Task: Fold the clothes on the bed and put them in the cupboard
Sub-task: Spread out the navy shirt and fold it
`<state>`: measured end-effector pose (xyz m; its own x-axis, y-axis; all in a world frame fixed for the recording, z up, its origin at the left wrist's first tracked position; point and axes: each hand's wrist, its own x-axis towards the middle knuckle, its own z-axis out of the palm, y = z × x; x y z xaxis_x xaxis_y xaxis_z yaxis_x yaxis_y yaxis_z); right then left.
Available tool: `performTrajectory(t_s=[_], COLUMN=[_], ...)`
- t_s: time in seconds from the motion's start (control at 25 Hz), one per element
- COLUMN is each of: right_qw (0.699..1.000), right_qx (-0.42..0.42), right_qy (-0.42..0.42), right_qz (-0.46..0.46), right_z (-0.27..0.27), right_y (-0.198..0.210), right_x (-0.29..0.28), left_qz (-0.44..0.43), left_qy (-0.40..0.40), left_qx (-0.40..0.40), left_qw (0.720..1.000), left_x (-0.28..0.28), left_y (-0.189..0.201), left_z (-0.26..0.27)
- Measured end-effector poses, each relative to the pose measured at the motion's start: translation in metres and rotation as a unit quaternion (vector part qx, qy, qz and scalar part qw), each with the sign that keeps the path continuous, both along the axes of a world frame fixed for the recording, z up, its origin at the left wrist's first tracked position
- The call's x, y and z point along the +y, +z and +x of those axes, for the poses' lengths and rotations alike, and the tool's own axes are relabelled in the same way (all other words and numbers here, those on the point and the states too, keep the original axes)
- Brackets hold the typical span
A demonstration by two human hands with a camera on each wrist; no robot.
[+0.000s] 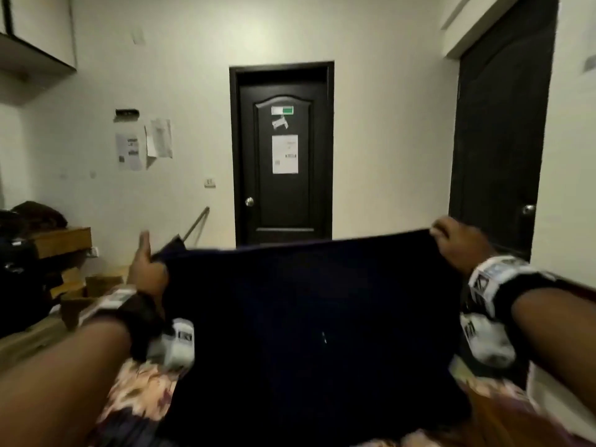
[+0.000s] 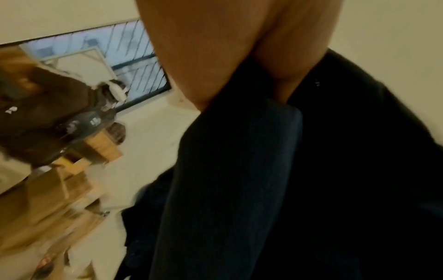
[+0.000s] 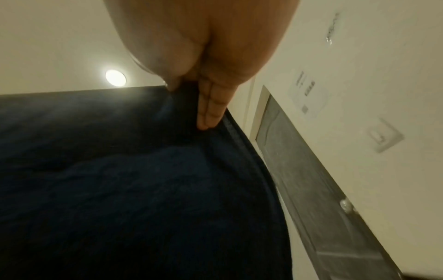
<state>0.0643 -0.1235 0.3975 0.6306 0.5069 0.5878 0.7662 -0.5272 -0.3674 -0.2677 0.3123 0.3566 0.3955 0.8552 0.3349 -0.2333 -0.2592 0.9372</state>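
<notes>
A dark navy garment hangs stretched wide in front of me above the bed, which has a flowered cover. My left hand grips its upper left corner, thumb pointing up. My right hand pinches the upper right corner, fingers curled over the top edge. In the left wrist view the ribbed navy cloth runs down from between the left hand's fingers. In the right wrist view the right hand's fingers press into the garment's hem. The garment's lower part reaches the bed.
A dark door with papers on it stands straight ahead, a second dark door at the right. At left, cardboard boxes and a wooden shelf piled with dark things. A wall cabinet hangs top left.
</notes>
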Motion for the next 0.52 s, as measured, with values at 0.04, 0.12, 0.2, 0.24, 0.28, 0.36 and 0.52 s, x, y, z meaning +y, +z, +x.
performTrajectory(t_s=[0.04,0.12,0.2,0.24,0.28,0.36,0.52], right_qw=[0.995,0.986,0.99,0.992,0.995,0.998,0.999], right_qx=[-0.046,-0.104,-0.117,-0.112,-0.095,-0.061,0.001], right_qy=[-0.012,-0.005,0.001,0.018,0.027,0.033,0.001], right_qz=[0.084,0.127,0.083,0.056,0.027,-0.011,-0.05], right_z=[-0.003,-0.008,-0.008,-0.009,-0.009,-0.006,-0.016], right_y=[0.054,0.113,0.114,0.106,0.091,0.045,-0.097], right_x=[0.002,0.002,-0.004,-0.007,-0.01,-0.012,-0.031], left_qz=[0.027,0.192,0.278,0.315,0.336,0.35,0.41], left_qy=[0.023,0.082,0.156,0.218,0.25,0.264,0.144], left_qx=[0.005,0.016,0.107,0.187,0.25,0.409,0.673], left_qw=[0.999,0.978,0.942,0.904,0.873,0.801,0.599], left_x=[-0.028,-0.053,-0.064,-0.056,-0.057,-0.064,-0.113], left_y=[0.044,0.12,0.162,0.16,0.152,0.116,-0.019], left_z=[-0.008,-0.018,-0.033,-0.043,-0.056,-0.076,-0.104])
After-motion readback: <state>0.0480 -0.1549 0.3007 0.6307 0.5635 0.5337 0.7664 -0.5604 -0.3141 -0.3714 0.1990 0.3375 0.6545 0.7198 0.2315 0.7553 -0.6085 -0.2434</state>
